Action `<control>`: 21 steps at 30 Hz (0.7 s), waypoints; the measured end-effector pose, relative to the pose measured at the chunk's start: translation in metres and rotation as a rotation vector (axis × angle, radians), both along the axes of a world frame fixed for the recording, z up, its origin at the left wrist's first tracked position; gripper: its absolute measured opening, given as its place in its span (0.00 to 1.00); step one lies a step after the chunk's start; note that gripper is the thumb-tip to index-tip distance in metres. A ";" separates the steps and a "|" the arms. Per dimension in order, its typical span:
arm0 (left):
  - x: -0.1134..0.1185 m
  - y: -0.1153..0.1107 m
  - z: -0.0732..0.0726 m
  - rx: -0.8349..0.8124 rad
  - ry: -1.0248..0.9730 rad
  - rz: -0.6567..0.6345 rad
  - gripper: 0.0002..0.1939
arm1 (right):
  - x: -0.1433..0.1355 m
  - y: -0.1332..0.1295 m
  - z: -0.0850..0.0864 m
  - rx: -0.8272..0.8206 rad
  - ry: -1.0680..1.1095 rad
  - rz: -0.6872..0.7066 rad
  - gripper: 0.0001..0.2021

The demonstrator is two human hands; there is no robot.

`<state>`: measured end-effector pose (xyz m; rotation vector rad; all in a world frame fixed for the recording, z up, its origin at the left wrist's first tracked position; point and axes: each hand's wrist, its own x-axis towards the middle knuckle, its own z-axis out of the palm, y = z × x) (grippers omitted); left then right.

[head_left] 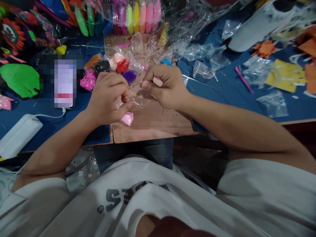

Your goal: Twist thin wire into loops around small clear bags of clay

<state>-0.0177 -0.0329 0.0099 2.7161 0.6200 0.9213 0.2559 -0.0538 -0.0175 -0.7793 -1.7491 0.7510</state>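
Over the wooden board [158, 121], my left hand [108, 97] pinches one side of a loose tangle of thin wire [139, 102]. My right hand [169, 86] grips the other side between thumb and forefinger. A small pale pink piece [157, 81] shows between the curled fingers of my right hand; what it belongs to is hidden. Below my left fingers lies a pink packet [127, 118], partly covered by the hand. Just beyond the hands sit a purple lump [130, 76], a red piece [122, 65] and a bright pink packet [89, 80].
At left are a blurred-out phone [64, 82] on a cable, a white power bank [21, 135] and a green flat piece [19, 79]. Colourful clay sticks [135, 18] lie at the back. Clear plastic bags [202, 52] and yellow cut-outs [286, 75] cover the right.
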 end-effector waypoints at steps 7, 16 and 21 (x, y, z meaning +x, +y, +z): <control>0.004 -0.009 0.013 -0.101 -0.104 -0.054 0.27 | -0.003 -0.005 0.002 -0.025 -0.011 0.018 0.30; 0.008 -0.008 0.019 -0.136 -0.208 -0.142 0.23 | 0.002 -0.001 0.001 0.013 0.007 0.016 0.27; 0.007 -0.013 0.023 -0.007 -0.172 -0.028 0.22 | 0.003 -0.001 -0.002 0.038 -0.016 -0.034 0.27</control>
